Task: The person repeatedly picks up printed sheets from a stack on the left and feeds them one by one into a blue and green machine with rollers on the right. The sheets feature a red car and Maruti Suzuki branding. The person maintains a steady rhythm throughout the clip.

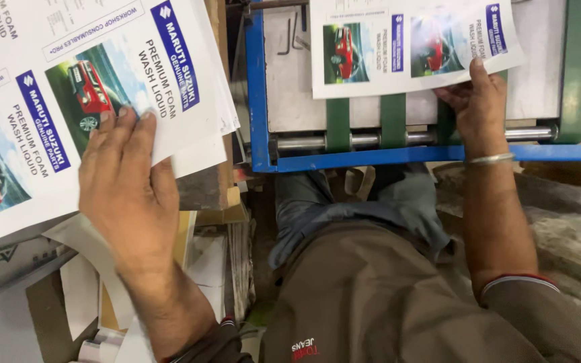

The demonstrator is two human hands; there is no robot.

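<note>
My left hand lies flat, fingers apart, on the top sheet of a stack of printed white sheets at the left; each sheet bears red car pictures and blue label strips. My right hand reaches forward and pinches the near edge of a single printed sheet lying on the grey bed of a machine. A metal bangle sits on that wrist.
The machine has a blue frame, green belts and a steel roller along its near edge. Allen keys lie on its bed. Scrap paper and card pile below the stack. My lap fills the bottom centre.
</note>
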